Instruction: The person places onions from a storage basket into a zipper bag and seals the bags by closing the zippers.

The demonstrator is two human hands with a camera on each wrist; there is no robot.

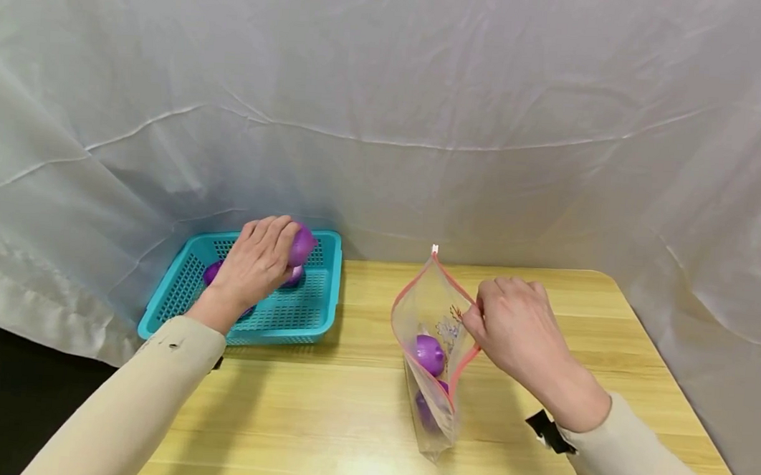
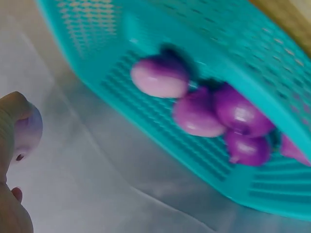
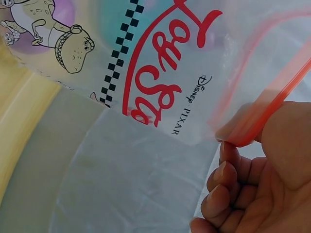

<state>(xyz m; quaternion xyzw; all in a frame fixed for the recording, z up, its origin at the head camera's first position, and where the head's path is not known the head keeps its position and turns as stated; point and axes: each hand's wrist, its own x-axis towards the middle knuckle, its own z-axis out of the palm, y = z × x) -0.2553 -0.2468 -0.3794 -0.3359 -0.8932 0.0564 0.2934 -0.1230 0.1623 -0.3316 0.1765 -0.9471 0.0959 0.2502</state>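
Note:
My left hand (image 1: pixel 256 263) grips a purple onion (image 1: pixel 302 245) above the turquoise basket (image 1: pixel 329 292). Several more purple onions (image 2: pixel 197 112) lie inside that basket in the left wrist view. With thumb and fingers my right hand (image 1: pixel 518 331) pinches the red-edged rim of a clear zip bag (image 1: pixel 408 318), whose mouth gapes open. Two purple onions show inside the bag, one (image 1: pixel 429 355) higher than the other. In the right wrist view the bag's printed side carries red lettering (image 3: pixel 165 73) and a cartoon figure, and the thumb presses the rim against the fingers.
A light wooden table (image 1: pixel 319 421) bears the basket at the left and the bag near the middle. Behind it hangs a grey-white cloth (image 1: pixel 383 180). The bag's white zip slider (image 1: pixel 434 250) sits at the far corner of its mouth.

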